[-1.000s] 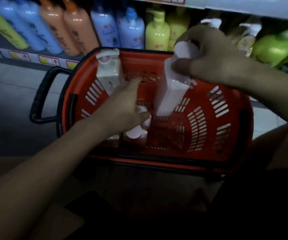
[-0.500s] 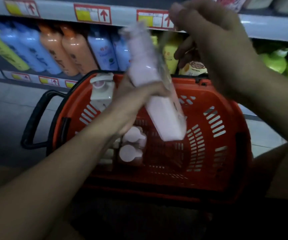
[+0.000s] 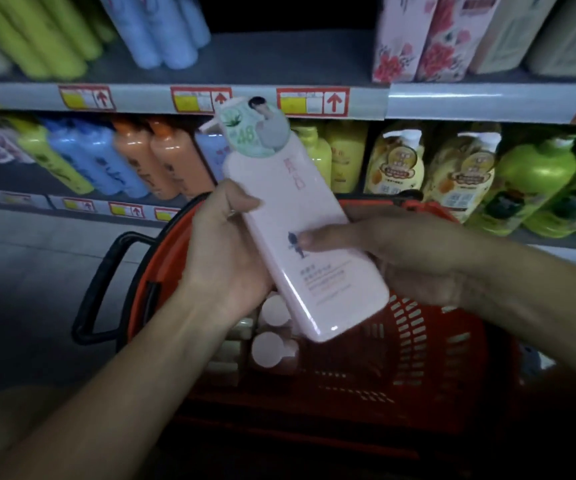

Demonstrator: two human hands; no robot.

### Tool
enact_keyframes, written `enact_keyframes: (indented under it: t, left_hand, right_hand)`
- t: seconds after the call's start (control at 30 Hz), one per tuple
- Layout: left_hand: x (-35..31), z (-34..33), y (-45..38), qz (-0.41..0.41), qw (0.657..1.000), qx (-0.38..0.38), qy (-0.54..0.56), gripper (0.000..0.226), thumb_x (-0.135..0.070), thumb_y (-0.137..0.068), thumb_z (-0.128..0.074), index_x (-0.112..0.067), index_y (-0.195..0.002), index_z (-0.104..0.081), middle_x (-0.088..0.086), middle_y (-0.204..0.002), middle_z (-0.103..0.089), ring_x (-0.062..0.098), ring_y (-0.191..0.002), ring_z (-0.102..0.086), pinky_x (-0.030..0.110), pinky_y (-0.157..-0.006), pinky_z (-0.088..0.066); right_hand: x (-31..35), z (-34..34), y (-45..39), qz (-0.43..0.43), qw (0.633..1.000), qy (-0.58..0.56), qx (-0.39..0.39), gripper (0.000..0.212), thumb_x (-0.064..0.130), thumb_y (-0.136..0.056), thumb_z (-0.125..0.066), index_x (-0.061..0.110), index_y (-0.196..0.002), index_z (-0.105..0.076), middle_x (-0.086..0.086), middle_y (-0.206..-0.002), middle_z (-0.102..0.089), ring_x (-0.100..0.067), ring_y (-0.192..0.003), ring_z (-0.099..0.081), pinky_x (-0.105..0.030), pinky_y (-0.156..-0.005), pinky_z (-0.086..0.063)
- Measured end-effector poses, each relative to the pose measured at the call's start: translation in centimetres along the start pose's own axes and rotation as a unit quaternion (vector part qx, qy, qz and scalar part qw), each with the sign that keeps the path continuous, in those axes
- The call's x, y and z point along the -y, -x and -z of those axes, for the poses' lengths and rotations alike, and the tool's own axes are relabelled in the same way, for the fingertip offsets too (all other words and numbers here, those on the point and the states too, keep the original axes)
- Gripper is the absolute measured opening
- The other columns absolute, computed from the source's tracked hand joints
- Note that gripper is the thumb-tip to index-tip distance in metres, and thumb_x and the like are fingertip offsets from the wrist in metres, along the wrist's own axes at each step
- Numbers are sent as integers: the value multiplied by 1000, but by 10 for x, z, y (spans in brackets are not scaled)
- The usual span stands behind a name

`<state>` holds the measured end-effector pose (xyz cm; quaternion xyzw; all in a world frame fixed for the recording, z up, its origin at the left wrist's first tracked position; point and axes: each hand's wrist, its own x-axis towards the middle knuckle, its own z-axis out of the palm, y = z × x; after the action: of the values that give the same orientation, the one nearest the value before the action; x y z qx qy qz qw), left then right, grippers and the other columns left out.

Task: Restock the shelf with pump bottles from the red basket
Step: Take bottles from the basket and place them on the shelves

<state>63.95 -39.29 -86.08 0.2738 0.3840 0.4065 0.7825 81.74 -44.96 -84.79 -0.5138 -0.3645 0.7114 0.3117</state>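
Above the red basket [image 3: 418,358], in front of the shelf [image 3: 279,60], I held one pink pump bottle [image 3: 307,237] with both hands, tilted, pump end up and leaning left, base down toward the basket's right half. My left hand [image 3: 224,258] wrapped the bottle's left edge, thumb [image 3: 241,202] pressed on the front face; my right hand [image 3: 414,258] gripped it from the right, thumb [image 3: 324,239] lying across the label, remaining fingers curled behind where I couldn't see them. A round tag [image 3: 257,128] hung at the neck and hid most of the pump head. More bottles [image 3: 269,344] stayed in the basket below, only their pale tops showing, count unclear. Step, as I judged it: bottle lifted out, not yet shelved, so mid-transfer, task clearly unfinished. The upper shelf had a bare grey stretch between the blue bottles [image 3: 162,32] and the floral cartons [image 3: 421,39]; that looked like the likely slot, though I couldn't be sure. Next move would call for righting the bottle, raising it over the shelf lip past the price tags [image 3: 311,101], and setting it base-down without knocking neighbours. The lower shelf rows [image 3: 401,161] looked full already.
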Motion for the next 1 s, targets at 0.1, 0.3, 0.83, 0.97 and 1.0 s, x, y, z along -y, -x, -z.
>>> enact_keyframes:
  t: [0.1,0.3,0.83,0.97,1.0]
  left_hand:
    - [-6,-9,5,12,989,94,-111,46,-18,-78,-53,-9,-121,-65,11,-112,-74,28,-100,-72,40,-83,-60]
    - [-5,-23,2,-64,932,98,-342,67,-28,-70,-87,-26,-131,-60,-2,-115,-77,19,-105,-74,38,-87,-60]
    - [-69,-268,23,-324,857,200,-347,46,-30,-72,-87,-31,-116,-74,3,-104,-79,15,-95,-74,34,-84,-61]
    - [-66,-339,30,-402,816,231,-346,42,-22,-76,-85,-30,-113,-67,-5,-103,-76,6,-89,-73,25,-80,-60]
    - [-62,-353,31,-412,809,240,-343,41,-15,-79,-84,-31,-112,-65,-8,-103,-75,2,-88,-72,21,-79,-59]
  right_hand:
    - [-14,-5,11,34,995,-90,-7,46,9,-85,-74,12,-130,-68,-12,-120,-77,-31,-113,-73,-55,-104,-54]
    - [-23,8,23,131,978,-110,-121,57,11,-78,-84,7,-132,-65,-15,-124,-74,-34,-113,-73,-59,-102,-54]
    - [118,79,179,461,805,-110,-356,74,26,-71,-84,16,-138,-52,-4,-124,-74,-20,-111,-74,-41,-88,-61]
    - [142,110,228,519,769,-95,-362,59,12,-79,-81,9,-132,-55,-10,-121,-75,-27,-114,-73,-38,-87,-60]
    - [146,119,238,526,757,-82,-379,57,8,-80,-82,11,-132,-58,-11,-121,-75,-30,-114,-72,-40,-89,-61]
